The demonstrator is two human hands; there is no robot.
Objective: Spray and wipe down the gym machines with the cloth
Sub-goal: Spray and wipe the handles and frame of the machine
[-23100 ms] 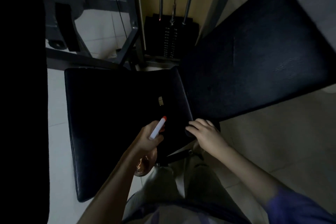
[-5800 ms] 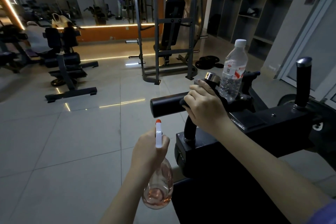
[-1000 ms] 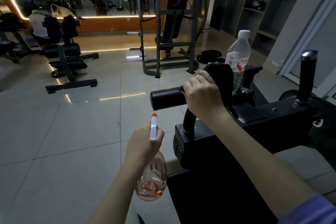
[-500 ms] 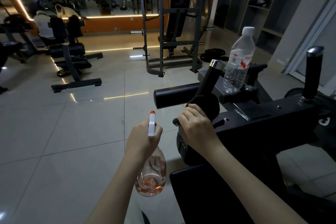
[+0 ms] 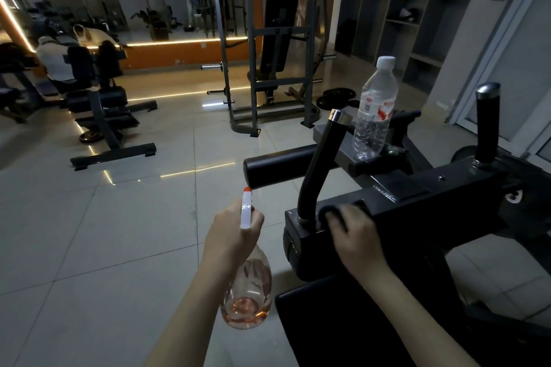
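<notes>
My left hand grips the neck of a clear spray bottle with pinkish liquid at its bottom and a white, orange-tipped nozzle pointing away from me. My right hand presses a dark cloth onto the flat black body of the gym machine, right at the foot of its left upright handle. Most of the cloth is hidden under my fingers. A padded black roller sticks out to the left behind that handle.
A clear water bottle stands on the machine's grey ledge beyond the handle. A second upright handle rises at the right. The black seat pad lies below my arms. Tiled floor spreads left, with benches and a rack farther off.
My right hand slid the cloth down the left handle from its top to its foot and onto the machine body. The left hand and spray bottle stayed almost still.
</notes>
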